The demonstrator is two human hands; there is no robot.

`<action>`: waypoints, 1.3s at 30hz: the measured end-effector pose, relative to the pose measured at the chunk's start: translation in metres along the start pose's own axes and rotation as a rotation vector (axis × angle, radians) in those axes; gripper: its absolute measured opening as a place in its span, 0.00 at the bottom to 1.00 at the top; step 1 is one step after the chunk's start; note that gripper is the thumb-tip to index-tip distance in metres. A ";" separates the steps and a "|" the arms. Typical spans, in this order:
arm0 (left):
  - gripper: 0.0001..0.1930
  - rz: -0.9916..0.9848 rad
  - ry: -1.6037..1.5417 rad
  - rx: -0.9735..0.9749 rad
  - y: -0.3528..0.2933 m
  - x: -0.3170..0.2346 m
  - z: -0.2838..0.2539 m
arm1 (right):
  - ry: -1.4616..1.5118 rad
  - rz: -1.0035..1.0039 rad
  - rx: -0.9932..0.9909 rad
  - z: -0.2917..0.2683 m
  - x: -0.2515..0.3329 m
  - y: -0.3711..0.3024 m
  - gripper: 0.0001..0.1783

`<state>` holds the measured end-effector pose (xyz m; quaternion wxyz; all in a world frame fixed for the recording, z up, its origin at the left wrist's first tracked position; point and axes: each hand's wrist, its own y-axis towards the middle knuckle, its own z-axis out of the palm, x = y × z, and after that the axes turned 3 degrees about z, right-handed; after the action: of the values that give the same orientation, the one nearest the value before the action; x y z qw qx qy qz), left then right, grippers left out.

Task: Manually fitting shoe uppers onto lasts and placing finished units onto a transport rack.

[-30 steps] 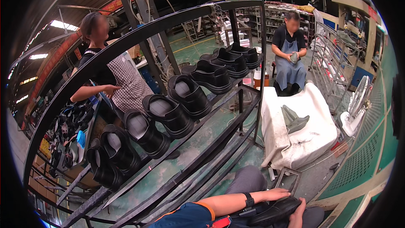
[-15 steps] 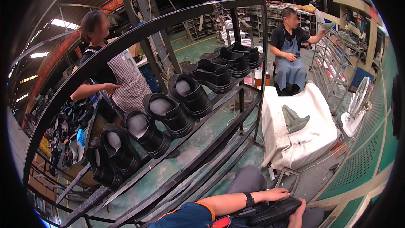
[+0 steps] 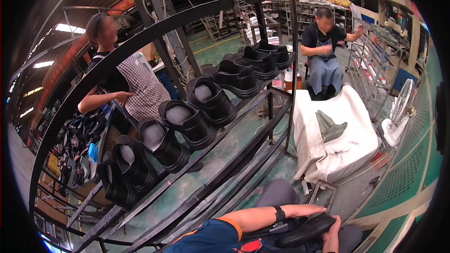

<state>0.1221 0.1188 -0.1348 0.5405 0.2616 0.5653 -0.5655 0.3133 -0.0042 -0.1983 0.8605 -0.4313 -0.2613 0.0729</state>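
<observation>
A black leather shoe [image 3: 307, 232] is held between the hands, its long axis slanting away rightward. Its far end is grasped by the right hand [image 3: 333, 228]; the left hand [image 3: 307, 210] is extended along its far side, grip unclear. Leftward beyond, black shoes [image 3: 191, 129] are racked.

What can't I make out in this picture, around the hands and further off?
All in the head view:
- Some fingers of the right hand: hidden by the black shoe.
- Most of the right forearm: cut off by the lower edge.
- Whatever lies under the white cloth: covered by it.
- The seated co-worker's lower hand: blurred.
- Single items in the dark pile at far left: too small and crowded.
</observation>
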 end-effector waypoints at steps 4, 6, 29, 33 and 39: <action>0.36 -0.018 -0.051 -0.022 -0.008 -0.014 0.003 | -0.150 -0.109 -0.034 0.025 0.015 -0.011 0.23; 0.37 -0.086 -0.107 -0.056 -0.004 -0.017 0.001 | -0.371 -0.358 -0.011 0.045 0.025 -0.015 0.20; 0.22 0.130 -0.642 -0.281 0.047 0.009 0.019 | -0.440 -0.699 0.252 0.084 0.008 -0.045 0.19; 0.18 0.182 -0.609 -0.387 0.036 0.004 0.027 | -0.476 -0.734 0.296 0.090 0.005 -0.058 0.17; 0.17 0.298 -0.503 -0.469 0.019 -0.011 0.038 | -0.537 -0.800 0.320 0.105 0.006 -0.084 0.17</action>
<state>0.1546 0.0921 -0.1229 0.7842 0.0630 0.4847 -0.3823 0.2561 0.0205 -0.0791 0.7789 -0.1260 -0.6035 -0.1151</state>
